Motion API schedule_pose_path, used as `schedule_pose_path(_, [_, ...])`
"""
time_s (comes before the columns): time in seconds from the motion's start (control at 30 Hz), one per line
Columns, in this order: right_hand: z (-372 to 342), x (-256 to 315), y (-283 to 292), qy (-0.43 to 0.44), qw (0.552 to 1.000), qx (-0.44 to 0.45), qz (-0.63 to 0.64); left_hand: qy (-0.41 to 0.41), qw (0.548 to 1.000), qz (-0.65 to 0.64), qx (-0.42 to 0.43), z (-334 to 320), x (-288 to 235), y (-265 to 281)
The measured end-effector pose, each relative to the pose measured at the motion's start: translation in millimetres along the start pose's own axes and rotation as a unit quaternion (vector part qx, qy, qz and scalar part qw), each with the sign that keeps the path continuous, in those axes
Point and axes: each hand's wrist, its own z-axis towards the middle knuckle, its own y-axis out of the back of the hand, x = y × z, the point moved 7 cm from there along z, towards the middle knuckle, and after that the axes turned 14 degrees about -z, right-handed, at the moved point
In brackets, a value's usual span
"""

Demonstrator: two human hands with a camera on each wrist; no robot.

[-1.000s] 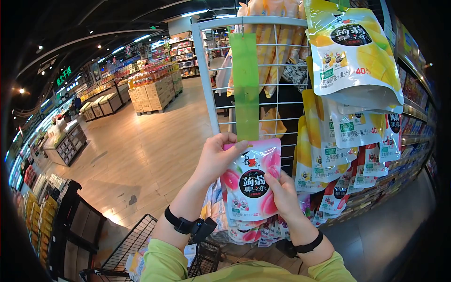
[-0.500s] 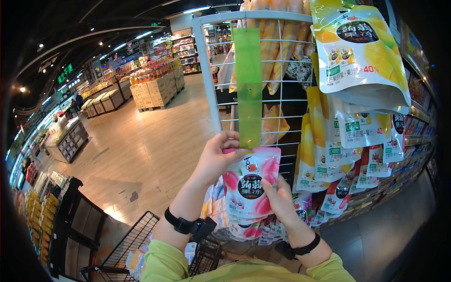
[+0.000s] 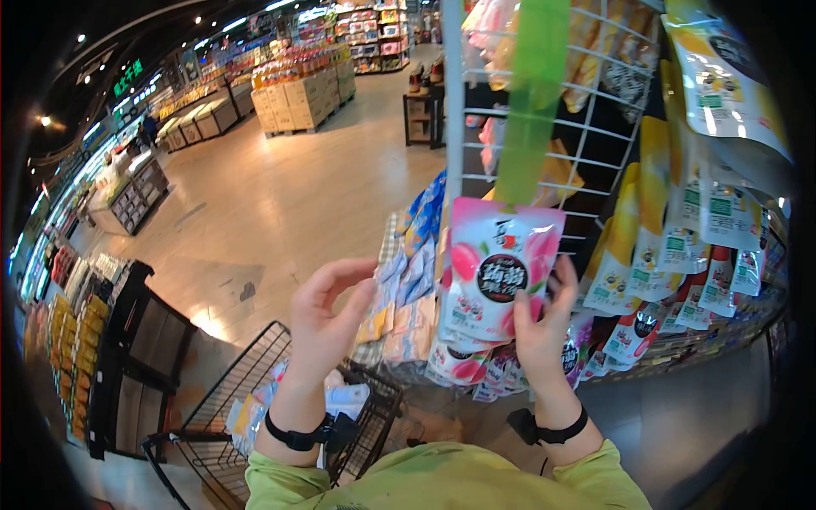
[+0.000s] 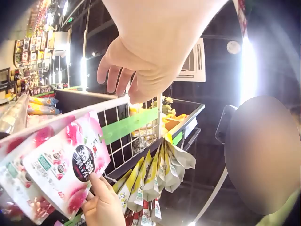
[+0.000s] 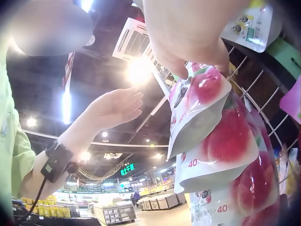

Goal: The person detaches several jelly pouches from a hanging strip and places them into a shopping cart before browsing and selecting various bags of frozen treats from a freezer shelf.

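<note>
A pink-and-white jelly pouch hangs at the front of a row of like pouches, below a green plastic strip. My right hand pinches its right side; the thumb lies across the front in the head and left wrist views, with fingers around the edge. My left hand is off to the left of the pouch, touching nothing, its fingers loosely bent and apart from the thumb. In the right wrist view, more peach-pictured pouches overlap behind the front one.
A white wire rack carries the pouches, with yellow pouches hanging on the right. Below my left arm stands a black shopping cart with packages in it. Blue and orange packs lie left of the pouches. Stacked boxes stand farther off.
My left hand has let go of the pouch's top and moved left and down. The pouch appears higher and farther right as the head view turned left. My right hand stays at the pouch.
</note>
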Motion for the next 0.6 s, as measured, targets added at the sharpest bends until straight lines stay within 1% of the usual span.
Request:
schedule_pose_path(0.03, [-4.5,8.8,-0.4,0.024,1.000,-0.014,-0.003,0.009,1.000,0.003,-0.010,-11.4,2.0,15.3])
schedule_pose_path(0.07, [-9.8,14.6,-0.4,0.076,0.995,-0.029,-0.059,0.021,0.999,0.004,-0.042,-23.4,4.5,34.5])
schedule_pose_path(0.1, [-15.9,16.9,0.7,0.128,0.975,-0.045,-0.177,0.032,0.997,0.007,-0.076,-36.3,6.8,52.4])
schedule_pose_path(0.17, [-33.9,39.9,-5.0,0.168,0.948,-0.067,-0.261,0.042,0.992,0.009,-0.120,-63.3,11.6,83.9])
schedule_pose_path(0.2, [-44.1,49.9,-12.9,0.194,0.946,-0.073,-0.250,0.068,0.989,0.007,-0.133,-79.0,16.8,99.9])
schedule_pose_path(0.23, [-54.1,59.1,-24.4,0.224,0.952,-0.067,-0.197,0.095,0.984,0.007,-0.149,-96.3,20.4,116.5])
schedule_pose_path(0.3, [-79.5,71.2,-57.1,0.265,0.956,0.027,-0.121,0.117,0.972,0.026,-0.201,-129.1,22.9,148.4])
schedule_pose_path(0.33, [-92.5,81.2,-76.1,0.274,0.958,0.054,-0.063,0.110,0.966,0.020,-0.233,-146.2,24.2,167.7])
schedule_pose_path(0.37, [-103.3,86.6,-95.3,0.273,0.958,0.079,-0.048,0.101,0.959,0.013,-0.264,-163.7,24.8,185.9])
schedule_pose_path(0.4, [-117.8,89.1,-127.5,0.274,0.941,0.195,-0.026,0.108,0.945,0.033,-0.308,-182.8,25.3,204.4])
schedule_pose_path(0.43, [-136.7,91.0,-159.0,0.274,0.912,0.305,-0.005,0.111,0.937,0.041,-0.327,-204.5,29.7,222.5])
schedule_pose_path(0.5, [-181.6,76.7,-222.1,0.211,0.875,0.433,0.041,0.104,0.906,0.112,-0.394,-251.1,40.6,266.3])
schedule_pose_path(0.53, [-208.9,65.7,-250.2,0.146,0.851,0.503,0.046,0.109,0.892,0.132,-0.418,-274.0,48.2,281.6])
schedule_pose_path(0.57, [-238.9,53.4,-275.6,0.081,0.817,0.569,0.048,0.156,0.859,0.239,-0.425,-293.5,48.0,291.5])
schedule_pose_path(0.6, [-265.3,43.5,-296.3,0.085,0.810,0.578,0.053,0.193,0.834,0.318,-0.408,-306.5,47.9,295.3])
